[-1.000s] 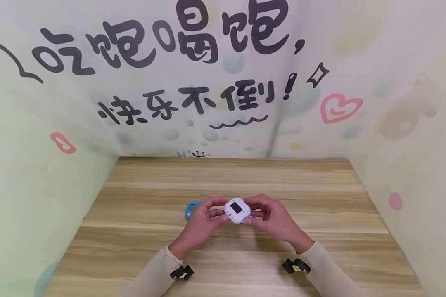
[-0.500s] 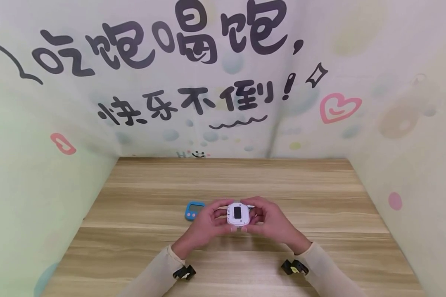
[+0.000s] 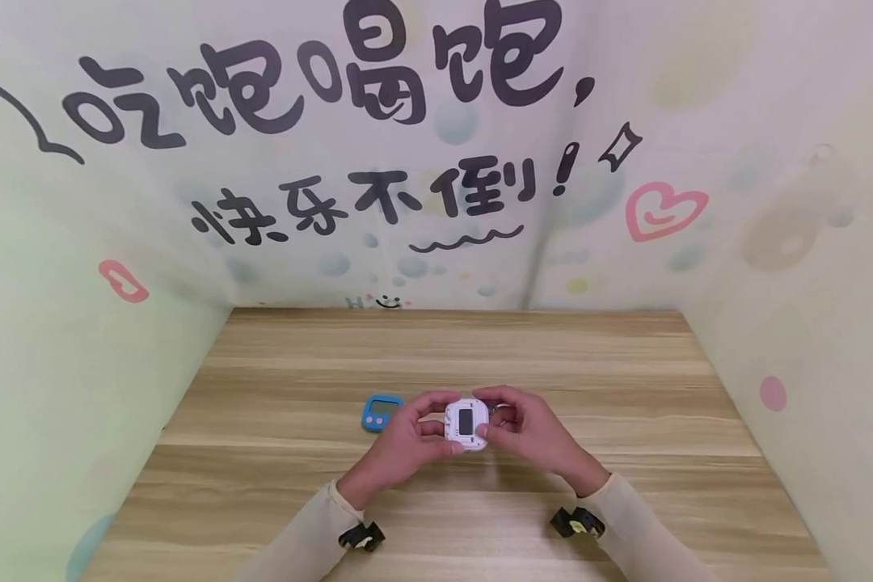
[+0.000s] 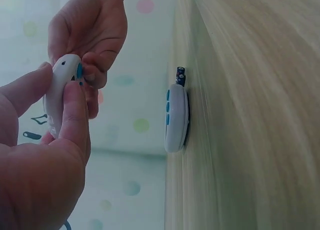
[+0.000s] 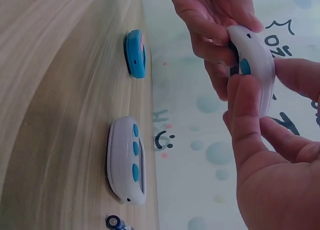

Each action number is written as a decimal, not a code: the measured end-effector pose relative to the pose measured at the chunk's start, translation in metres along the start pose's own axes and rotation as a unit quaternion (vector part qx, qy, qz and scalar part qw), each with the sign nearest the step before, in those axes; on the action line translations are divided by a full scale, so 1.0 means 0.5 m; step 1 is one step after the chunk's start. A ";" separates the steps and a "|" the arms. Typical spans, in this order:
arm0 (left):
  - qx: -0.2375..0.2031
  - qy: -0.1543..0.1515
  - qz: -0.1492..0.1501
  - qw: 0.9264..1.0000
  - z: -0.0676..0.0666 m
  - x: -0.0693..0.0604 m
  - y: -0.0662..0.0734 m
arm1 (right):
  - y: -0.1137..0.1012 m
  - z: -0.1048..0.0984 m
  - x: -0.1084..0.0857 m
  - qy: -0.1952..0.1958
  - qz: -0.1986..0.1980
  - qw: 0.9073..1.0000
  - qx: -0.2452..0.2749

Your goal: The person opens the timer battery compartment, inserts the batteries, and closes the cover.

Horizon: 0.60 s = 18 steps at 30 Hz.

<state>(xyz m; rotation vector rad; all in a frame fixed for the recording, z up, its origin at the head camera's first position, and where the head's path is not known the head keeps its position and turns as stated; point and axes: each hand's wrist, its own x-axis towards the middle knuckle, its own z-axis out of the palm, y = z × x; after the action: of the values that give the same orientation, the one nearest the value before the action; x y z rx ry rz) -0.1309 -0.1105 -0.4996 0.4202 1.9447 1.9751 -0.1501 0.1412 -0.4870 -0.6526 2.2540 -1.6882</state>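
A white rounded device (image 3: 466, 424) with a dark rectangle on its upward face is held above the table between both hands. My left hand (image 3: 406, 440) pinches its left side, thumb at the near left corner. The right hand (image 3: 534, 432) grips its right side, thumb lying on the face. Blue buttons show on the underside of the held device (image 5: 260, 65) in the right wrist view. Below, a second white device (image 4: 176, 119) with blue buttons lies on the table, mostly hidden by the hands in the head view.
A blue device (image 3: 380, 413) with a screen and pink buttons lies on the wooden table (image 3: 298, 469) left of the hands. A small battery (image 5: 118, 222) lies beside the second white device. Printed fabric walls border the table at back and sides.
The held device has been turned so its dark rectangle stands straighter, and it has shifted slightly nearer. The right thumb has moved from its near edge onto the face.
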 end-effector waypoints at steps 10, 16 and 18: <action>-0.007 -0.012 -0.007 1.000 0.001 -0.007 -0.006 | 0.008 0.006 0.006 -0.045 0.066 0.995 0.053; 0.001 -0.005 -0.014 1.000 0.006 -0.012 -0.012 | 0.011 0.021 0.004 -0.008 0.096 0.993 0.068; 0.006 0.000 -0.015 1.000 0.008 -0.013 -0.012 | 0.014 0.026 0.003 -0.002 0.105 0.992 0.067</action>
<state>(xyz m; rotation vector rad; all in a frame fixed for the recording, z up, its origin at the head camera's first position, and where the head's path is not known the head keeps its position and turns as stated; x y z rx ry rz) -0.1230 -0.1100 -0.5056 0.3914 1.9509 1.9456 -0.1468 0.1313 -0.4975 -0.3749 2.1015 -1.7121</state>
